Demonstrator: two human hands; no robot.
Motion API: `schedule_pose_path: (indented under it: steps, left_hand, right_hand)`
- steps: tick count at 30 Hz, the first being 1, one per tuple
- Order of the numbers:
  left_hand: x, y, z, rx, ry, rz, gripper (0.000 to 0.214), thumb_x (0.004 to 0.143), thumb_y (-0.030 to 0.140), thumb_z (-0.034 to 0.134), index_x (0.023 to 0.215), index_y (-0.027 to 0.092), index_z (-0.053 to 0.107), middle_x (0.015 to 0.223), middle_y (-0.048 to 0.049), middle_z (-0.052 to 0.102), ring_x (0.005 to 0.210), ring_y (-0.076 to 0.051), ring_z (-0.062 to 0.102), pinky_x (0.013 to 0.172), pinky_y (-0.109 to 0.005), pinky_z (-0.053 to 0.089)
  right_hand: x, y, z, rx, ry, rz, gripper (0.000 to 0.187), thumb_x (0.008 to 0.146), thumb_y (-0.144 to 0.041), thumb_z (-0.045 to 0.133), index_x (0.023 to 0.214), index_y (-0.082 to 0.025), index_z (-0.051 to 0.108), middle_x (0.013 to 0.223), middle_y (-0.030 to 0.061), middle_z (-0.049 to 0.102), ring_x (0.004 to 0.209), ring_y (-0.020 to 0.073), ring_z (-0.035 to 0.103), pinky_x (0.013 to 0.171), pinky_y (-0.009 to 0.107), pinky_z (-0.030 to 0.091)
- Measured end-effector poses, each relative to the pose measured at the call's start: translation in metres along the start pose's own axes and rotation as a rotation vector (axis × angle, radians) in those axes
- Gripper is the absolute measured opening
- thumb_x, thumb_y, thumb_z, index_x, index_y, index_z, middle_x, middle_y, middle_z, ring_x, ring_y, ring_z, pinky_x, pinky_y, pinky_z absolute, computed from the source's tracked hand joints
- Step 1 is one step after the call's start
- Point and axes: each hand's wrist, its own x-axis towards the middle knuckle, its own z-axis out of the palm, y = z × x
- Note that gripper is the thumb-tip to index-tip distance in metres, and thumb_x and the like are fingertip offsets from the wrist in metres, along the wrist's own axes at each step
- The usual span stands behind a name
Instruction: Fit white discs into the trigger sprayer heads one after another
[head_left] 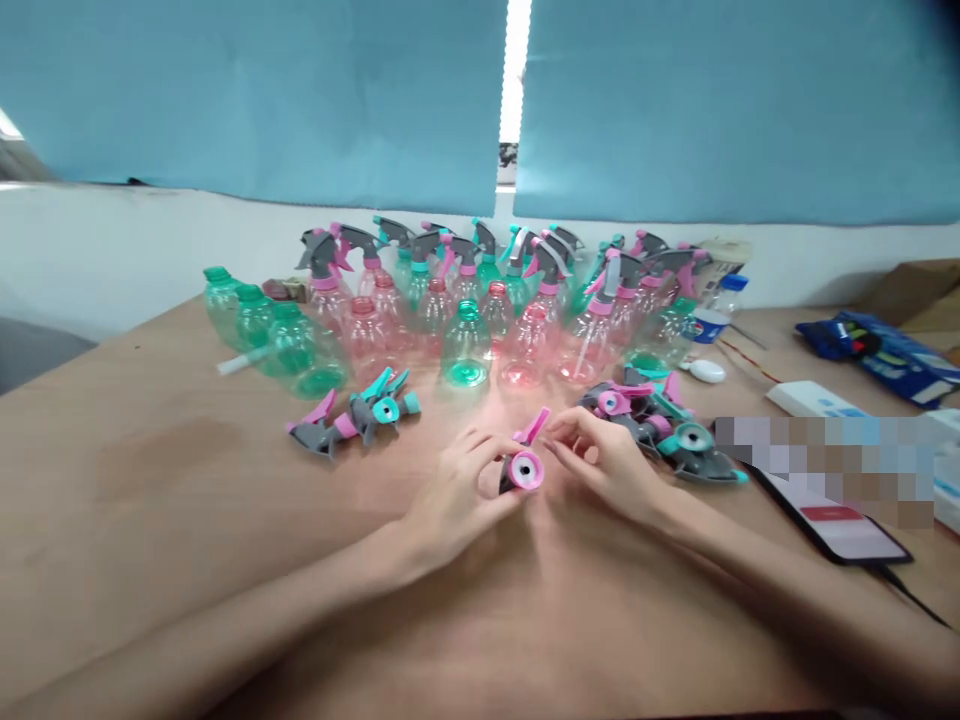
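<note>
Left hand (457, 485) grasping a pink-and-grey plastic trigger spray head (517, 472), right hand (611, 465) just beside it

Left fingers lie over the spray head and the left thumb comes from below, so it sits pinched between them, above the middle of the brown wooden table (187, 560). Its round pink collar faces the near edge; its slim pink trigger (534, 427) slants up toward the far edge, leaning to the right. That puts the trigger's tip on the right hand's side, close to the right thumb and forefinger, which are drawn together. Whether those fingertips touch the trigger or pinch something small, I cannot tell.

Outward from the hands, a small heap of grey, pink and teal plastic spray heads (365, 415) lies toward the left edge, and a denser heap of the same kind (660, 425) lies just beyond the right hand. Toward the far edge stand see-through green and pink plastic bottles (367, 335), some topped with spray heads, others with bare necks.

Most of the held piece's grey body is hidden behind its collar and the left fingers, so its long axis is uncertain. Blur softens the rear bottles, and a pixelated patch covers part of the black-rimmed phone (862, 538) near the right edge.
</note>
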Motion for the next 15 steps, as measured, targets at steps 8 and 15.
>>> schedule_pose_path:
  steps: [8,15]
  left_hand:
    - [0.024,-0.013,0.033,-0.004,-0.015,0.038,0.031,0.079,0.012,0.064,0.108,0.021,0.058,0.099,-0.0031,0.062,0.094,-0.021,0.056,0.082,-0.034,0.046]
    - [0.025,-0.018,0.035,-0.046,-0.167,0.034,0.030,0.086,0.019,0.058,0.115,0.025,0.056,0.107,-0.0033,0.055,0.097,-0.017,0.056,0.084,-0.030,0.046]
  right_hand:
    - [-0.024,0.021,-0.006,0.076,-0.031,0.041,0.010,0.090,-0.020,0.050,0.100,-0.020,0.052,0.088,0.0018,0.063,0.073,0.0119,0.060,0.063,0.023,0.048]
    - [-0.026,0.021,-0.007,0.184,-0.041,0.095,0.015,0.093,-0.023,0.047,0.107,-0.021,0.048,0.074,-0.0029,0.057,0.062,0.0093,0.055,0.056,0.019,0.044]
